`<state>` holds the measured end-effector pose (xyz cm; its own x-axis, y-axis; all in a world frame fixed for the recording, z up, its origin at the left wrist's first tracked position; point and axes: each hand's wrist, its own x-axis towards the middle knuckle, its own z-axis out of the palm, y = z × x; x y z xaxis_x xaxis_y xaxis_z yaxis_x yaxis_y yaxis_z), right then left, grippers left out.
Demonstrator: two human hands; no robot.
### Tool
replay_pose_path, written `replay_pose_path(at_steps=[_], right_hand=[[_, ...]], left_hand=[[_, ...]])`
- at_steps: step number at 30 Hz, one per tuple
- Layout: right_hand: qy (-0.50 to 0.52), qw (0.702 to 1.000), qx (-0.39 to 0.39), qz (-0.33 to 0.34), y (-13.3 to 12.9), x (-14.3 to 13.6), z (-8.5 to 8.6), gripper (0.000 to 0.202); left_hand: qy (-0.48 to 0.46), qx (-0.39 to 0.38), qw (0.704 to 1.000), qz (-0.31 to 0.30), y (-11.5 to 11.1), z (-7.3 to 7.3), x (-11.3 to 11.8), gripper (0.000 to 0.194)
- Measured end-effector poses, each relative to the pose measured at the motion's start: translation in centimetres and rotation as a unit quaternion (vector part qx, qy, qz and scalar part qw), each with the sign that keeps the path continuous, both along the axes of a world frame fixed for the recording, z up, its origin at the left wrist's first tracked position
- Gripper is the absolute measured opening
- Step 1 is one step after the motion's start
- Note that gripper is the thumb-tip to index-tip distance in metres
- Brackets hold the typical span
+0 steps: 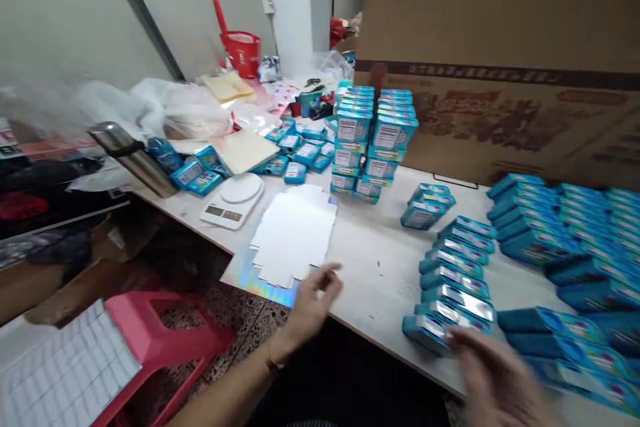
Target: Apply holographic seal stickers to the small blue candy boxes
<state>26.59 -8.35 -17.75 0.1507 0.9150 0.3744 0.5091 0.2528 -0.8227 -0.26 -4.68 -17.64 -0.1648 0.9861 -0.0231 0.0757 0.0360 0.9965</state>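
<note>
My left hand (316, 299) hovers at the table's front edge, fingers loosely curled and apart, with nothing in them. Just beyond it lies a stack of flat white die-cut card blanks (295, 233), with shiny holographic sheet edges (237, 273) under it. My right hand (500, 373) is smeared by motion at the lower right. Its fingertips are at the near end of a row of small blue boxes (453, 273), by the nearest blue box (425, 332). Whether they grip that box, I cannot tell.
A white scale (233, 200), a steel flask (135, 160) and blue packets (303, 153) are at left. Stacked blue boxes (353, 140) stand before a large carton (500, 93); more blue boxes (535, 220) fill the right. A pink stool (155, 327) stands below. A person is behind the carton.
</note>
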Motion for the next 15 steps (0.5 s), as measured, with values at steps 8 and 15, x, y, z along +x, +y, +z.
replay_pose_path(at_steps=[8,15], right_hand=[[-0.271,0.941,-0.083,0.185,12.8,-18.8,-3.9,0.079],[-0.293,0.929,-0.012,0.226,11.8,-20.0,-5.6,0.069]], left_hand=[[0.293,-0.059,0.92,0.255,3.3,-4.9,-18.3,0.061],[0.294,-0.152,0.9,0.284,0.4,-5.6,-22.3,0.057]])
